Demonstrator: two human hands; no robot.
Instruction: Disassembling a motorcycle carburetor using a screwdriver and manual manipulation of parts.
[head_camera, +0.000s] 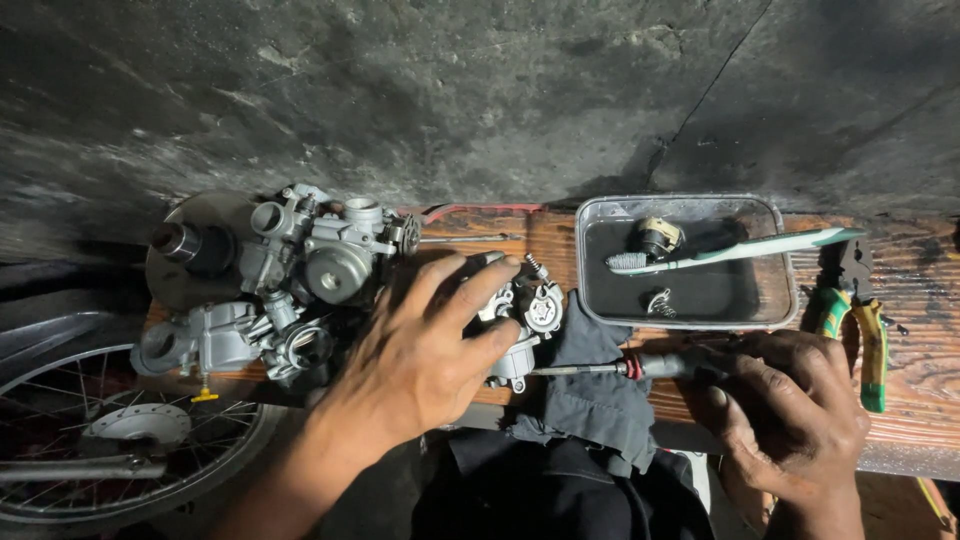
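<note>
My left hand (425, 355) rests over a small metal carburetor (522, 318) on the wooden board, fingers wrapped on its top and side. My right hand (785, 405) grips the dark handle of a screwdriver (640, 367), whose thin shaft points left and meets the carburetor's lower side. A dark grey rag (590, 400) lies under the shaft and hangs over the board's near edge.
Two more carburetor bodies (300, 270) sit at the left on the wooden board (920, 330). A metal tray (585, 300) holds dark liquid, a toothbrush (740, 247), a small part and a spring. Green-yellow pliers (865, 345) lie at right. A spoked wheel (110, 440) is lower left.
</note>
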